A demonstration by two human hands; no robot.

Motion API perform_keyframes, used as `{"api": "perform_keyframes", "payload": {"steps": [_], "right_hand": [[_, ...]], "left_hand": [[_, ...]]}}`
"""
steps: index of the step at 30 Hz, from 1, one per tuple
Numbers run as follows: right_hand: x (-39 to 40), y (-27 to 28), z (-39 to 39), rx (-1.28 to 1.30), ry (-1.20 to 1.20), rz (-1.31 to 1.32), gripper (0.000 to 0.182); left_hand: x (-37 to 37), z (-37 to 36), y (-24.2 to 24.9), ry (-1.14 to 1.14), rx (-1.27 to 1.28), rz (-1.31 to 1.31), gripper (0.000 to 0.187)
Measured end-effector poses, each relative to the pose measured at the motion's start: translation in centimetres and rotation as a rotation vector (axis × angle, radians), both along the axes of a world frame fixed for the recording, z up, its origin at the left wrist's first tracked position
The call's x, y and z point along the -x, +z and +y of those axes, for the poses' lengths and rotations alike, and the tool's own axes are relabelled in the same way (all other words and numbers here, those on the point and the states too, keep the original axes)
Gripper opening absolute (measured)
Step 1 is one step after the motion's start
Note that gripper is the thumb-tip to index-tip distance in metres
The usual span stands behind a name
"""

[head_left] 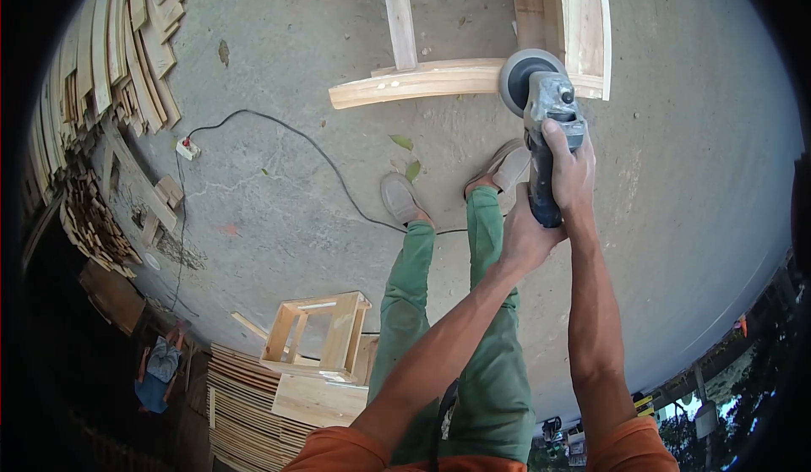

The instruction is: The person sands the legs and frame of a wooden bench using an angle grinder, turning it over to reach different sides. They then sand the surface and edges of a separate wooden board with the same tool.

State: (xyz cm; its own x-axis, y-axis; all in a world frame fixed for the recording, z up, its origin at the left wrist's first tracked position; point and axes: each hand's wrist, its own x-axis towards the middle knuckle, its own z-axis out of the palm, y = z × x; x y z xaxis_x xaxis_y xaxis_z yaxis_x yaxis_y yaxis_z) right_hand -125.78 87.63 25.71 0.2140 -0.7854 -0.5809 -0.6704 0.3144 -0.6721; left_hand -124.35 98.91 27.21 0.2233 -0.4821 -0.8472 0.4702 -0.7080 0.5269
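An angle grinder [553,109] with a round grey disc is held in both of my hands. My left hand [530,237] is wrapped round the rear end of its dark body. Farther forward, my right hand [572,163] grips the body near the metal head, thumb on top. The disc lies over the near rail of a wooden frame [422,83], close to its right corner; whether it touches the wood cannot be told. Pale boards of the frame run away from me at the top.
A black cord runs across the concrete floor past my feet to a white socket [188,148]. Wood strips [110,41] are piled at the left. A small wooden frame [317,332] stands near stacked slats [245,404]. A person [160,369] is at the lower left.
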Motion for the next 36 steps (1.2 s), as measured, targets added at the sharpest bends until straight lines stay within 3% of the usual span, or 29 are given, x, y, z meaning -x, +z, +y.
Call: {"api": "perform_keyframes", "payload": {"steps": [2,7,15,22,24,29,36], "right_hand": [[-1.7,-0.3,1.4,0.013,0.073,0.001,0.078],[-2.6,0.3,2.6,-0.054,-0.045,-0.049,0.076],[-6.0,-0.4,4.9,0.034,0.115,0.002,0.073],[-5.2,0.4,4.2,-0.007,0.009,-0.008,0.072],[-7.2,0.7,5.4,-0.039,0.092,-0.042,0.073],[-9.5,0.5,6.8,-0.026,0.142,-0.029,0.080],[-5.7,1.0,4.6,-0.038,0.108,0.009,0.076]], "left_hand": [[-0.7,1.9,-1.3,0.094,0.066,0.025,0.090],[-2.6,2.9,-0.5,-0.091,0.013,-0.022,0.092],[-5.3,5.5,-0.8,0.066,0.042,-0.033,0.098],[-4.8,4.6,-0.3,-0.026,-0.018,0.052,0.095],[-5.0,6.0,-0.7,0.150,0.042,-0.011,0.087],[-7.6,7.4,-0.7,0.136,-0.012,-0.022,0.086],[-3.8,5.0,-0.3,0.135,0.046,-0.021,0.088]]}}
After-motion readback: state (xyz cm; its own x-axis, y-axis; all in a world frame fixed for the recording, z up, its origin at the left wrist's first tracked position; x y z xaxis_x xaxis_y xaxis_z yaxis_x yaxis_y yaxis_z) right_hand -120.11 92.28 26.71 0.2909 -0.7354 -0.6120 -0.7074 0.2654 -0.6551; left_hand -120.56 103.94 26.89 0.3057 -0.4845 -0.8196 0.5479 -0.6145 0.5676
